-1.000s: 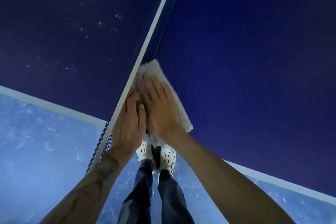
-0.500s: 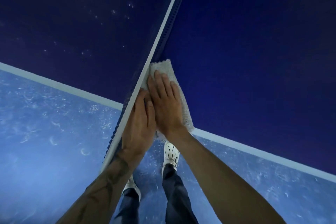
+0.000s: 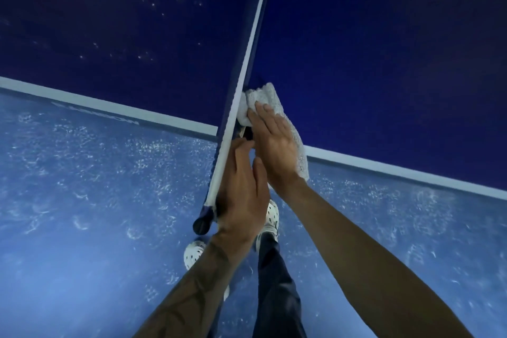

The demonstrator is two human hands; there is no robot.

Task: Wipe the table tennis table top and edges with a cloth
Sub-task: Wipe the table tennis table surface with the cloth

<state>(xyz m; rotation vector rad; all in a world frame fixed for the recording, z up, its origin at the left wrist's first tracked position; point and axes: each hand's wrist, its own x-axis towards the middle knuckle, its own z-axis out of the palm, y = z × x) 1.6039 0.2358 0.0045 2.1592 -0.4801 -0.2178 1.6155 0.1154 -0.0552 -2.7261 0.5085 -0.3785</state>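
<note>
The dark blue table tennis table (image 3: 384, 63) fills the upper view, with a white line along its near edge (image 3: 397, 171). The net's white top band (image 3: 255, 25) runs down to a dark post (image 3: 202, 223) past that edge. A white fluffy cloth (image 3: 270, 96) lies on the right half, against the net, and hangs over the edge. My right hand (image 3: 274, 145) presses flat on the cloth with straight fingers. My left hand (image 3: 241, 192) lies along the right side of the net's end, fingers stretched out, beside the right hand.
White specks dot the left half of the table (image 3: 151, 3). Below the edge is a scuffed blue floor (image 3: 82, 214). My legs in dark trousers and white perforated shoes (image 3: 192, 254) stand close to the net post.
Both hands and the cloth have slid along the net toward the table's near edge. The cloth now overhangs that edge, and the net post has come into view.
</note>
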